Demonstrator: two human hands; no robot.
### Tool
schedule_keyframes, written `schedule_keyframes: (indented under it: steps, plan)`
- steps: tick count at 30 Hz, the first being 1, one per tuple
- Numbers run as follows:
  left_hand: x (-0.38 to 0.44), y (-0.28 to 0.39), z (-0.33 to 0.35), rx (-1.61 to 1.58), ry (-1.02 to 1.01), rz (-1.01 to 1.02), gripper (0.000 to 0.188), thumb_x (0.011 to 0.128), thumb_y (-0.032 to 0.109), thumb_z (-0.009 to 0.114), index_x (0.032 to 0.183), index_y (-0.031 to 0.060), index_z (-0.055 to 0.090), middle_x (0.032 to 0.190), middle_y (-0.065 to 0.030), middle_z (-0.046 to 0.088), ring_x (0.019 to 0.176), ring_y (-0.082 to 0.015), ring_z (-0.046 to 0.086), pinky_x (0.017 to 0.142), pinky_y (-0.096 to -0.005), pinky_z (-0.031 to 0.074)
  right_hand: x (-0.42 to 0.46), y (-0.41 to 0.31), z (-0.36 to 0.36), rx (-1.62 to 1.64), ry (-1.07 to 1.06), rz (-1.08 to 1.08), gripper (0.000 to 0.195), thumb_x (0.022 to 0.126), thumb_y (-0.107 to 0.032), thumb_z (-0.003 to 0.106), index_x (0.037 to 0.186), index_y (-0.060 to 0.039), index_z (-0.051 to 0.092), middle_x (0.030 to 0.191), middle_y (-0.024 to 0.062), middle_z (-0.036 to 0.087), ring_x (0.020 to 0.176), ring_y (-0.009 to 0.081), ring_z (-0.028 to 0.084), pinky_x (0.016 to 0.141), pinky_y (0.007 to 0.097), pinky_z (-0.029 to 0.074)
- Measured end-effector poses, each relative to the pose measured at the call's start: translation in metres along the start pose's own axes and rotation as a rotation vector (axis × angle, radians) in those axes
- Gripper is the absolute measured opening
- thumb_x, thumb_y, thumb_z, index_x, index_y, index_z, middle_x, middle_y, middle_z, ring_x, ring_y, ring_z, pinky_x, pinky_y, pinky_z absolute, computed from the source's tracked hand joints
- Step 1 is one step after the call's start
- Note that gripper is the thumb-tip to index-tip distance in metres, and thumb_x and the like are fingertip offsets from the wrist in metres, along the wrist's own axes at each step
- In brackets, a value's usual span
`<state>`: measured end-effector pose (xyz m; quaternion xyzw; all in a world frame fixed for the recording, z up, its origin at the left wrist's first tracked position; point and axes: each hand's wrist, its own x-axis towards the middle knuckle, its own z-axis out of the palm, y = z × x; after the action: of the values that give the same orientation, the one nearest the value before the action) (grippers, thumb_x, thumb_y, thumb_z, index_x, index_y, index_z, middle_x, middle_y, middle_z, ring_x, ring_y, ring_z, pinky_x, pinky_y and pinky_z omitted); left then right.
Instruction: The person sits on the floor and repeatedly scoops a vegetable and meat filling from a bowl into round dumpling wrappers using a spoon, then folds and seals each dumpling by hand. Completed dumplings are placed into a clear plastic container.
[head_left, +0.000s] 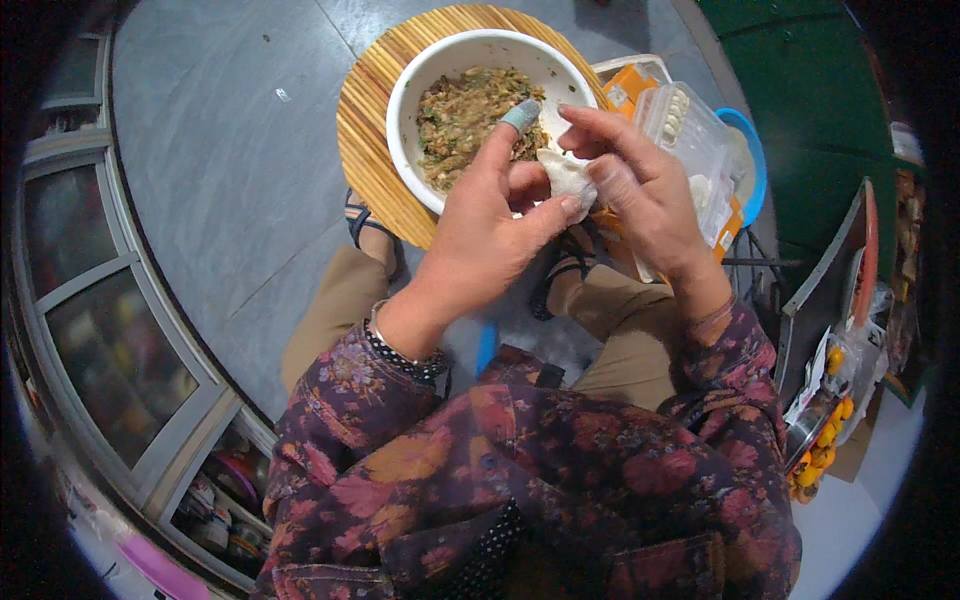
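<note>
A folded dumpling (568, 180) of pale dough is pinched between the thumb and fingers of my left hand (495, 217). A greyish-blue covering wraps the tip of that hand's index finger. My right hand (645, 187) has its thumb against the dumpling's right side, while its index finger is lifted and apart from the dough. Behind both hands stands a white bowl (409, 161) of chopped filling (469, 124) with green flecks. The bowl rests on a round slatted wooden stool top (364, 120). Part of the bowl's near rim is hidden by my left hand.
Right of the bowl, a clear plastic container (701, 124) holds several dumplings (676, 112), near orange packaging (628, 86) and a blue-rimmed basin (756, 161). Glass-fronted cabinet doors (120, 360) line the left. At lower right are orange fruits (821, 450) beside a dark panel (814, 292).
</note>
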<state>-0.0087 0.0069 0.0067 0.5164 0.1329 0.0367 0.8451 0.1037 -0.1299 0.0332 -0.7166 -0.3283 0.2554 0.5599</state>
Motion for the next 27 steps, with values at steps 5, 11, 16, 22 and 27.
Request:
schedule_keyframes:
  steps: [5, 11, 16, 22, 27]
  plan:
    - [-0.004, 0.006, -0.009, 0.031, -0.191, -0.149, 0.065, 0.089, 0.006, 0.065, 0.141, -0.0037, 0.028, 0.103, -0.0112, 0.068, 0.094, -0.0107, 0.06, 0.081, -0.0257, 0.051, 0.0, 0.003, -0.028, 0.115, -0.334, 0.28, 0.039, 0.102, -0.038, 0.048, 0.087, -0.0042, 0.058, 0.076, -0.001, 0.053, 0.071, 0.0087, 0.051, 0.064, 0.0244, 0.043]
    - [-0.006, 0.015, -0.009, -0.005, -0.334, -0.276, 0.064, 0.091, 0.007, 0.063, 0.145, 0.0021, 0.029, 0.106, -0.0085, 0.066, 0.094, -0.0102, 0.06, 0.082, -0.0258, 0.05, 0.0, -0.001, -0.028, 0.058, -0.435, 0.309, 0.038, 0.103, -0.035, 0.045, 0.082, -0.0044, 0.055, 0.069, -0.003, 0.045, 0.065, 0.0084, 0.042, 0.058, 0.0261, 0.038]
    - [-0.006, 0.012, -0.011, 0.001, -0.355, -0.274, 0.069, 0.091, 0.008, 0.063, 0.15, 0.0064, 0.026, 0.107, -0.0066, 0.065, 0.094, -0.0103, 0.06, 0.083, -0.0257, 0.049, 0.002, 0.001, -0.026, -0.055, -0.47, 0.156, 0.035, 0.103, -0.03, 0.046, 0.083, -0.0024, 0.055, 0.068, -0.0013, 0.046, 0.065, 0.0097, 0.044, 0.06, 0.0285, 0.04]
    - [-0.006, 0.014, -0.011, 0.011, -0.346, -0.295, 0.069, 0.091, 0.009, 0.064, 0.149, 0.0061, 0.027, 0.106, -0.0064, 0.065, 0.092, -0.01, 0.06, 0.079, -0.0253, 0.05, 0.001, 0.005, -0.026, -0.11, -0.486, 0.075, 0.032, 0.101, -0.027, 0.049, 0.082, -0.0017, 0.055, 0.067, 0.0023, 0.046, 0.065, 0.0103, 0.044, 0.059, 0.0299, 0.041]
    - [-0.005, 0.015, -0.011, 0.021, -0.341, -0.295, 0.068, 0.091, 0.009, 0.064, 0.148, 0.0058, 0.028, 0.104, -0.0061, 0.065, 0.093, -0.0101, 0.061, 0.078, -0.0248, 0.05, -0.002, 0.003, -0.025, -0.165, -0.439, 0.06, 0.034, 0.1, -0.028, 0.051, 0.08, -0.001, 0.056, 0.066, 0.0019, 0.047, 0.064, 0.0098, 0.045, 0.059, 0.0299, 0.041]
